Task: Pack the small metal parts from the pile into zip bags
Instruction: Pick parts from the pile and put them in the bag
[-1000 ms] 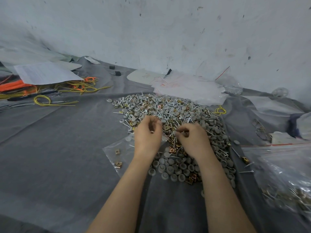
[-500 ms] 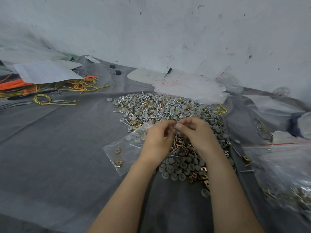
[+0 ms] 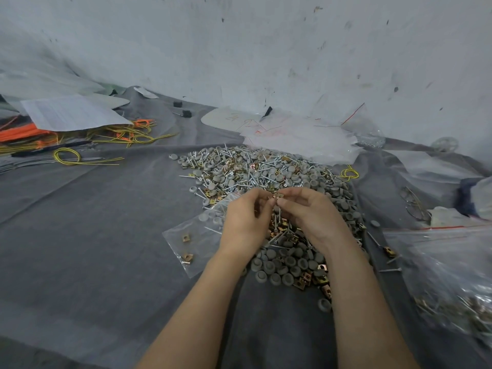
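Well, at the far left we see a sheet of paper (image 3: pixel 72 113) lying over a bundle of orange cables (image 3: pixel 21 134). Just in front of them a loop of yellow wire (image 3: pixel 66 157) lies on the grey cloth (image 3: pixel 80 249).

Further right a clear zip bag (image 3: pixel 202 235) lies on the cloth, with 2 brass clips (image 3: pixel 185 237) inside near its left edge. Its far end lifts toward the left hand (image 3: pixel 245 222) and passes under it. That hand is above the bag with its fingers (image 3: pixel 259 194) curled inward, their tips meeting those of the right hand (image 3: pixel 311 214). Between the 2 hands sits a small brass clip (image 3: pixel 278 195), which the right thumb and forefinger pinch. We cannot tell whether the left fingers grip the clip as well, or the bag's mouth.

Under and behind both hands spreads the pile (image 3: pixel 266 171) of grey round caps, silver screws and brass clips mixed together, touching the right side of the zip bag. Beyond the pile, against the wall, lies a stack of empty bags (image 3: pixel 300 137). At the far right a large bag (image 3: pixel 452 275) holds more metal parts, blurred, and a few loose screws (image 3: pixel 390 270) lie between it and the pile.
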`<state>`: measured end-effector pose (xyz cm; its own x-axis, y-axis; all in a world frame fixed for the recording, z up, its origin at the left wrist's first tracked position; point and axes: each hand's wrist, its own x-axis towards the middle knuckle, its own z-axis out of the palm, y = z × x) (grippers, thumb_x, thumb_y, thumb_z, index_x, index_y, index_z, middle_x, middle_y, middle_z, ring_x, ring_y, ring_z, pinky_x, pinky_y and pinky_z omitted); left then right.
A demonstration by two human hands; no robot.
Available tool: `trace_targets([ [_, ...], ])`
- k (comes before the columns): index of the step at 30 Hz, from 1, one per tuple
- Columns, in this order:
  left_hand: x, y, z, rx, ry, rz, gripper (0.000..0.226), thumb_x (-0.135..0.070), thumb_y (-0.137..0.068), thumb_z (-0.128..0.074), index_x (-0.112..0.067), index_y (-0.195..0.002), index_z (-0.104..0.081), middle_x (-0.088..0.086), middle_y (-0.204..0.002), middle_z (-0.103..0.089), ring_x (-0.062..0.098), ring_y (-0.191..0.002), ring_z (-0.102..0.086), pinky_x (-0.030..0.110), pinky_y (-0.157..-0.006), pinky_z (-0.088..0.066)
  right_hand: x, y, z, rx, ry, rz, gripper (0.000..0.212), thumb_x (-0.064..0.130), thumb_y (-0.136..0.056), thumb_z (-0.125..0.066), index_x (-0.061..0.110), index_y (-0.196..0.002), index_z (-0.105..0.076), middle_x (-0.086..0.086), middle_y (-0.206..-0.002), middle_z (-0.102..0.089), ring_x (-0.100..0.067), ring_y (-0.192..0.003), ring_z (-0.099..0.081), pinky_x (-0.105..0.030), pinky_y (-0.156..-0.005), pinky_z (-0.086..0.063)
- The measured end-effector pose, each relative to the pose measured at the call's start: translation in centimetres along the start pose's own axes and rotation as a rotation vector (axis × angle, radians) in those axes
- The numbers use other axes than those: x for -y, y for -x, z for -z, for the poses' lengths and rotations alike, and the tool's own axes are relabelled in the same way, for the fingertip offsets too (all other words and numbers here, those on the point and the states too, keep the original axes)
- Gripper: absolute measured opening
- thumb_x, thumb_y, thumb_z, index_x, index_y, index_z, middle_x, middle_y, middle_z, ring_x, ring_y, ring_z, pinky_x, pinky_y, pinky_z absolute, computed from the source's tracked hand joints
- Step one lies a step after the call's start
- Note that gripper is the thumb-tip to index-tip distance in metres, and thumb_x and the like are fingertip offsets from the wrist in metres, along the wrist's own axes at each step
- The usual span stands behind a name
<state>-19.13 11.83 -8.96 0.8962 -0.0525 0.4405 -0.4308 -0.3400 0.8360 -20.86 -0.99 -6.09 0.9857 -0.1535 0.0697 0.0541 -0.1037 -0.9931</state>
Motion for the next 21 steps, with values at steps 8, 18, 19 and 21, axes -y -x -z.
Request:
trace_targets([
  [8,0.2,0.0,0.2,-0.063,-0.065,0.03,0.01,-0.021,-0.095,-0.055,-0.023,-0.086,-0.058,-0.013,-0.067,-0.059,-0.002,-0.058,-0.052,0.012,-0.053,-0.039,-0.8,-0.4,-0.1,-0.379,0.424,0.207,0.024,0.002,-0.09,-0.057,0.021,-0.105,-0.06,0.002,-0.104,-0.061,-0.008,-0.089,-0.059,-0.004,-0.068,-0.043],
  [18,0.2,0.0,-0.2,0.011,-0.06,0.0,0.018,-0.016,-0.094,-0.054,-0.015,-0.108,-0.066,-0.009,-0.074,-0.063,0.005,-0.067,-0.059,0.024,-0.064,-0.049,-0.6,-0.2,-2.1,-0.142,0.421,0.284,0.016,0.009,-0.091,-0.06,0.025,-0.091,-0.064,0.014,-0.084,-0.064,0.001,-0.082,-0.061,-0.01,-0.075,-0.047],
  [19,0.1,0.1,-0.2,0.026,-0.046,-0.006,0.024,-0.016,-0.094,-0.054,-0.016,-0.116,-0.063,-0.011,-0.074,-0.063,0.003,-0.068,-0.059,0.024,-0.065,-0.049,-0.7,-0.2,-2.1,-0.185,0.421,0.282,0.015,0.01,-0.091,-0.059,0.024,-0.091,-0.064,0.014,-0.083,-0.062,0.003,-0.079,-0.059,-0.005,-0.071,-0.044],
  [21,-0.1,0.3,-0.3,0.046,-0.028,-0.04,0.033,-0.014,-0.092,-0.056,-0.016,-0.125,-0.057,-0.014,-0.075,-0.06,0.001,-0.071,-0.058,0.024,-0.069,-0.049,-1.0,-0.4,-1.8,-0.269,0.407,0.267,0.012,0.01,-0.092,-0.058,0.021,-0.094,-0.063,0.017,-0.082,-0.059,0.009,-0.076,-0.054,0.001,-0.064,-0.039],
])
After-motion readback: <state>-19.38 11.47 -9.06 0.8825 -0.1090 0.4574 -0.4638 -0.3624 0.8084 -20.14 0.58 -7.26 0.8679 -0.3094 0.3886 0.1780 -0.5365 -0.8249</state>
